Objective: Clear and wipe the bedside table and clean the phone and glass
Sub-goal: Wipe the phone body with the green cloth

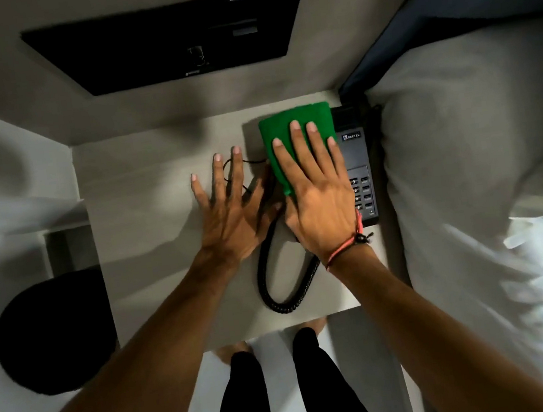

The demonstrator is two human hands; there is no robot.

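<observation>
Head view: wiping phone (357, 160) at table's (159, 203) right edge, beside bed. Right hand (317, 199) pressing cloth (290, 123) flat, fingers straight; left hand (230, 214) spread, bracing alongside. Best keeping pressure even, avoiding cord (274, 292).

One black phone (358, 166) with one coiled cord (273, 285), one green cloth (291, 127), one bedside table (150, 242), one round black bin (52, 335), two hands: left (233, 217), right (321, 199).
</observation>
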